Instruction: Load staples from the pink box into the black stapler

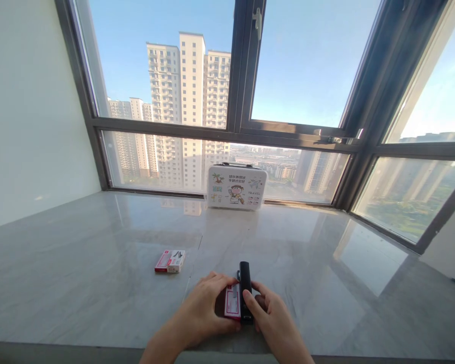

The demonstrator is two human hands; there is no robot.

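A black stapler (245, 290) stands on the marble-look sill near its front edge, pointing away from me. My right hand (271, 313) grips it from the right, thumb on its near left side and fingers along the far side. Close against the stapler's left side is a small red-and-white staple box (232, 302). My left hand (202, 306) curves around that box, with fingers at its far end and thumb at its near end. Further left lies another red-and-white small box (170, 261), with a stapler picture on its right part; it may be two boxes side by side.
At the back, a white case (237, 187) with cartoon prints and a dark handle leans near the window. Dark window frames (220, 133) border the sill (98, 283) behind and to the right. A pale wall (30, 111) rises on the left.
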